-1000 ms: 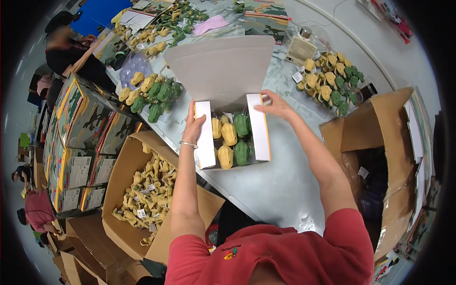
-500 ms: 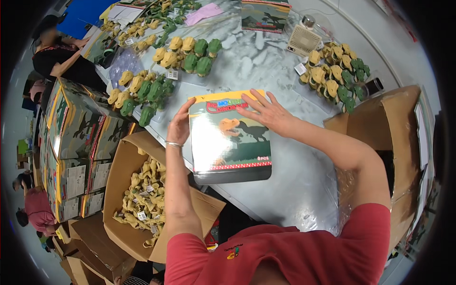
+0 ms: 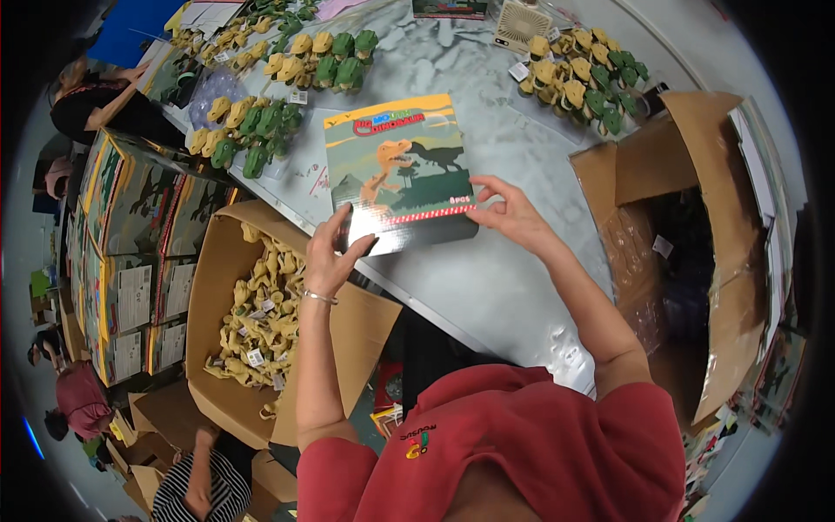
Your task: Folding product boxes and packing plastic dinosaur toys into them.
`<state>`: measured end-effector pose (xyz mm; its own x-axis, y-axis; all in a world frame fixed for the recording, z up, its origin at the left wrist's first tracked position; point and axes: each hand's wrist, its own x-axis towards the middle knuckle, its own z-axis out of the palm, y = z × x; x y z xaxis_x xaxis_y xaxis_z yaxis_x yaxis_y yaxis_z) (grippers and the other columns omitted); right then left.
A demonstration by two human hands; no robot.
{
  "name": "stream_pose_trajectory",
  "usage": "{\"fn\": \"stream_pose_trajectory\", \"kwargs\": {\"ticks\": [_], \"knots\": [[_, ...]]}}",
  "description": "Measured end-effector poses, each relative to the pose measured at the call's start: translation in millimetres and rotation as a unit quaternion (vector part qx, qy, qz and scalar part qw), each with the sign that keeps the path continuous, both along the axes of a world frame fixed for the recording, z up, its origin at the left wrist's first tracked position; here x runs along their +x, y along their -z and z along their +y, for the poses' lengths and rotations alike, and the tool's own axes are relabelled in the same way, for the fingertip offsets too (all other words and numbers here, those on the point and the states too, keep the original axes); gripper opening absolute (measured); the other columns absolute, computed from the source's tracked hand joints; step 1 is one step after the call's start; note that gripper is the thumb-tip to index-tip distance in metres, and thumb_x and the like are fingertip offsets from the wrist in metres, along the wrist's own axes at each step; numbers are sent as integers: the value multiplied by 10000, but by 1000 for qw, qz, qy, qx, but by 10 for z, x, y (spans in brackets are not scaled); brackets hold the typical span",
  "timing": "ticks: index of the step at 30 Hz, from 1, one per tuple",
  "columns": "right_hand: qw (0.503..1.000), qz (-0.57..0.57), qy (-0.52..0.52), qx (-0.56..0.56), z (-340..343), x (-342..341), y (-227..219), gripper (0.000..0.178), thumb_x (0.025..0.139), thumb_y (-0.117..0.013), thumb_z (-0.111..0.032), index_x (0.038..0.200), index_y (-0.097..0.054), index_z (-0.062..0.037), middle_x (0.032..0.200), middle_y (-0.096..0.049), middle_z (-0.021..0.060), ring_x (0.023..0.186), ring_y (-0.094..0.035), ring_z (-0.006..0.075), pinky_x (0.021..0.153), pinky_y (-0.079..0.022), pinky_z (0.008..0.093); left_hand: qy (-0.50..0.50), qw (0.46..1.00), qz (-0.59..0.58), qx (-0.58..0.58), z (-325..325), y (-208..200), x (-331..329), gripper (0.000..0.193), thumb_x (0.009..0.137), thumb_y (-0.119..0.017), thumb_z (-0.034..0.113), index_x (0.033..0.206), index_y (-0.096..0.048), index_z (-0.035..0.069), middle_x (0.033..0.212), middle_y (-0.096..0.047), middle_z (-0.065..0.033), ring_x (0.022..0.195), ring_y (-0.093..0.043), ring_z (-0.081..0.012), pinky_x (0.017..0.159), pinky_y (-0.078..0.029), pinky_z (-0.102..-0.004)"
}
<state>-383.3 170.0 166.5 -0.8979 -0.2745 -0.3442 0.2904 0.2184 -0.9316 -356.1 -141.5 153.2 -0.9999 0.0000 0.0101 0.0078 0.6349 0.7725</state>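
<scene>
A printed cardboard box [image 3: 404, 165] with a yellow top band and dinosaur pictures lies on the grey table, its front facing up and its dark lower side toward me. My left hand [image 3: 329, 261] grips its near left corner, fingers along the side and thumb on the lower side. At the near right corner, my right hand [image 3: 515, 216] pinches the edge between thumb and fingers. Beyond the box, to the left, yellow and green toy dinosaurs [image 3: 261, 130] stand in clustered rows. Another cluster of toy dinosaurs [image 3: 578, 78] is at the far right.
An open carton [image 3: 209, 296] of yellow toy dinosaurs stands below the table's left edge, near stacked printed boxes [image 3: 130, 278]. To my right is another open carton [image 3: 731, 174]. A small fan [image 3: 522, 28] sits at the back. A co-worker in stripes [image 3: 204, 483] is at lower left.
Both hands have shifted from the box's upper part to its near corners. The box has turned slightly and its lower side shows more. The striped co-worker has come further into view.
</scene>
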Motion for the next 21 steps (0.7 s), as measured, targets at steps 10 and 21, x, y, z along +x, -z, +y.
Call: {"fn": "stream_pose_trajectory", "kwargs": {"ticks": [10, 21], "knots": [[994, -2, -24, -104, -85, 146, -9, 607, 748, -605, 44, 1306, -406, -88, 926, -546, 25, 751, -537, 77, 696, -452, 232, 92, 981, -41, 166, -169, 83, 46, 719, 723, -751, 80, 1325, -378, -42, 1022, -603, -84, 882, -544, -101, 773, -466, -249], [945, 303, 34, 118, -314, 99, 257, 407, 688, -709, -17, 1079, -646, -112, 795, -619, 79, 629, -513, 161, 629, -459, 278, 42, 971, 210, -103, -106, 189, -99, 502, 662, -764, 163, 1120, -604, 34, 690, -519, -102, 596, -498, -205, 568, -426, -316]]}}
